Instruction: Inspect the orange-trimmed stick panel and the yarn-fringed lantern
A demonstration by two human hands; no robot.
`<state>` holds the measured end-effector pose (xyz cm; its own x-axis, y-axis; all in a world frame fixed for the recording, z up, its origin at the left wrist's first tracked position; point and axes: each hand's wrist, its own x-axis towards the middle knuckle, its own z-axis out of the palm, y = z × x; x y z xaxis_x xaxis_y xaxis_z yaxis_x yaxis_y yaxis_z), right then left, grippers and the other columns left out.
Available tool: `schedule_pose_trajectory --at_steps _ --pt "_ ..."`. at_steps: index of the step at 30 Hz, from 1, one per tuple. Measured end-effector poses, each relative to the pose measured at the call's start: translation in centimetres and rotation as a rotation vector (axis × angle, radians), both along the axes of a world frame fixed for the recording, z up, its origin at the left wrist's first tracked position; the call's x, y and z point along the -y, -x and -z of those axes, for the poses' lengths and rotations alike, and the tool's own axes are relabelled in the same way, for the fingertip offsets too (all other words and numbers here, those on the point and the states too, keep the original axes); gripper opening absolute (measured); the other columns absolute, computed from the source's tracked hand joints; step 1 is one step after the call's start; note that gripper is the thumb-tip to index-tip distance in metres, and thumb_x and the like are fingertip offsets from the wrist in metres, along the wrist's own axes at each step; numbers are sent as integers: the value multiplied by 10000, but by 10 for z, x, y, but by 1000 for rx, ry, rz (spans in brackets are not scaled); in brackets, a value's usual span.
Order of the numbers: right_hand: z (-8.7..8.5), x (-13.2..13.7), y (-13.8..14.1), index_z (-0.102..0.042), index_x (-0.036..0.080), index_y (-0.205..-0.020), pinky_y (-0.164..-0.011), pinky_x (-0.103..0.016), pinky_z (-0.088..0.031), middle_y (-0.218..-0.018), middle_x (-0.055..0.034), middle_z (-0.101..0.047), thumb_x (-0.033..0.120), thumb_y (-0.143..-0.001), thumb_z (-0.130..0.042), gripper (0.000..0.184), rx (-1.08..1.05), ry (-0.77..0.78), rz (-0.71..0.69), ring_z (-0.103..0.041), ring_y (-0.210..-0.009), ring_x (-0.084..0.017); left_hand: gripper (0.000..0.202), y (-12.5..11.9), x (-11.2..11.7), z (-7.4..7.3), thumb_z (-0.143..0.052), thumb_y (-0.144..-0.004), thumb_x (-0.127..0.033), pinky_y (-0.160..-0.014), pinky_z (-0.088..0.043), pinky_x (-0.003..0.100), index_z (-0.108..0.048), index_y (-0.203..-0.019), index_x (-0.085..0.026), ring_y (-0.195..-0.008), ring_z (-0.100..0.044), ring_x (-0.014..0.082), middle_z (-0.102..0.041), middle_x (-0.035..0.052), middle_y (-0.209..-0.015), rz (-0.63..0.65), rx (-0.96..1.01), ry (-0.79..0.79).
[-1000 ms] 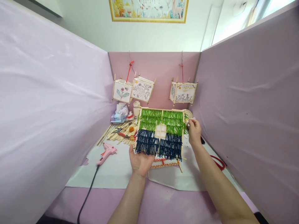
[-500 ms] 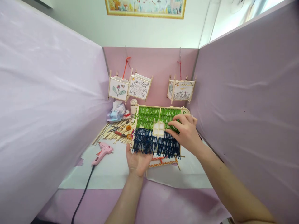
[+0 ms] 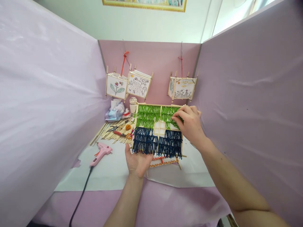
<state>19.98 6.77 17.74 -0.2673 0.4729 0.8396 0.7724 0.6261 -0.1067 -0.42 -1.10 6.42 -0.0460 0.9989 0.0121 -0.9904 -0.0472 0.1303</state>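
Observation:
A panel of light wooden sticks [image 3: 160,127] is held up tilted, with green yarn fringe [image 3: 148,115] across its upper half and dark blue yarn fringe [image 3: 145,142] below. Small bare squares of the frame show in the centre. My left hand [image 3: 139,162] supports the panel from underneath, palm up, thumb at its left corner; its other fingers are partly hidden behind the blue strands. At the upper right, my right hand [image 3: 189,121] pinches the green fringe between thumb and fingertips.
A pink glue gun [image 3: 101,154] with a black cord lies at left. Behind are thin sticks [image 3: 111,136], pliers [image 3: 119,133], orange yarn [image 3: 128,127], a tissue pack [image 3: 115,113] and a white jar [image 3: 133,105]. Drawn paper lanterns [image 3: 139,83] hang above. An orange-trimmed stick frame [image 3: 164,163] lies beneath the panel.
My right hand's thumb and fingers, spread before over the panel's right side, have come together on the green fringe. My left hand keeps its hold. The whole view has shifted slightly.

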Motion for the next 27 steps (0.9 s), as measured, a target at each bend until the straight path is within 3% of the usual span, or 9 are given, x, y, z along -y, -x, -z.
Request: schedule_pose_trajectory --at_steps 8,14,21,27 --pt "3 4 -8 -680 226 -839 -840 -411 -322 -971 -49 -642 315 -920 -591 150 -74 24 -36 -496 -1004 -257 366 -1 1 -3 -553 -873 -492 -1076 -378 443 -713 -1082 -238 -1186 -602 252 -710 65 -1177 6 55 21" --pt "10 18 -10 -701 258 -1116 -884 -427 -346 -1105 -84 -599 326 -941 -554 238 77 -46 -96 -482 -1033 -256 389 0 0 0 -556 -878 -484 -1099 -349 453 -681 -1160 -247 -1211 -584 248 -696 68 -1211 24 79 -22" --pt "29 26 -9 -758 273 -1008 -916 -452 -312 -1133 -89 -602 395 -918 -596 222 142 -80 -39 -460 -1081 -281 424 1 0 1 -536 -885 -497 -1102 -352 455 -670 -1199 -246 -1251 -558 262 -674 76 -1253 34 49 -48" --pt "34 27 -10 -762 265 -996 -922 -452 -311 -1143 -91 -606 402 -915 -600 228 129 -76 -52 -464 -1093 -281 410 2 0 2 -502 -898 -507 -1086 -376 445 -701 -1145 -248 -1216 -588 252 -691 71 -1222 50 32 -69"
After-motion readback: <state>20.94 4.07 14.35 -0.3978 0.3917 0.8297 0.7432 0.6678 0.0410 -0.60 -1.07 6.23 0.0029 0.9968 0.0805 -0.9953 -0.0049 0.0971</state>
